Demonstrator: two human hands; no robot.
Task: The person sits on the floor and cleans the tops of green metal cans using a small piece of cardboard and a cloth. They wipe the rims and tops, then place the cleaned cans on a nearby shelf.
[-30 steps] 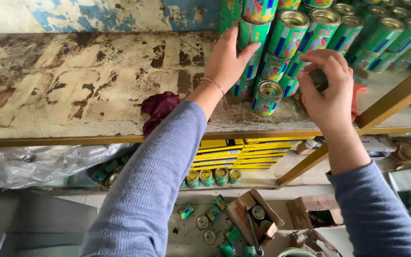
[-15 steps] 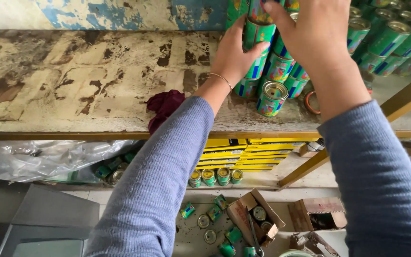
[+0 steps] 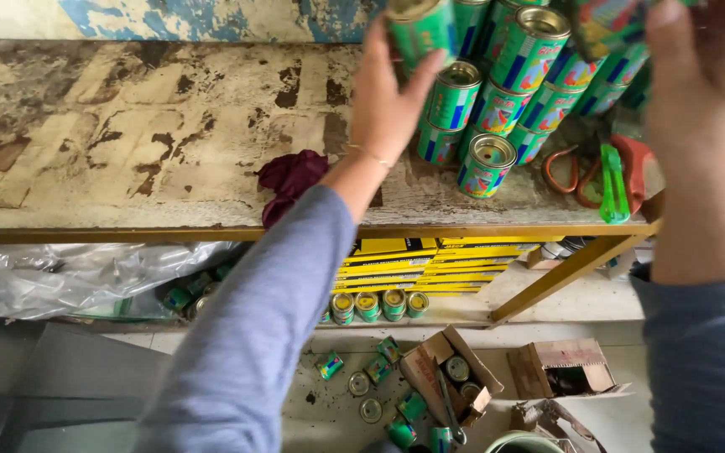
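Note:
My left hand (image 3: 388, 101) reaches across the worn, peeling tabletop (image 3: 127, 143) and presses its palm and thumb against the left side of a stack of green tins (image 3: 497, 92) lying on their sides. My right hand (image 3: 698, 101) is raised at the upper right, close to the camera, and grips a green tin (image 3: 610, 25) at the top edge of view. One green tin (image 3: 486, 165) lies lowest at the front of the stack. Both arms wear blue-grey sleeves.
A dark red rag (image 3: 291, 180) lies on the table beside my left wrist. Orange-handled scissors (image 3: 568, 172) and a green tool (image 3: 614, 180) lie right of the stack. Under the table are yellow flat boxes (image 3: 413, 264), more tins (image 3: 375, 306), crumpled clear plastic (image 3: 77, 277) and open cartons (image 3: 446, 377) on the floor.
My right hand has risen from the front of the stack up and to the right, toward the camera. My left hand stays against the stack. The view has shifted left.

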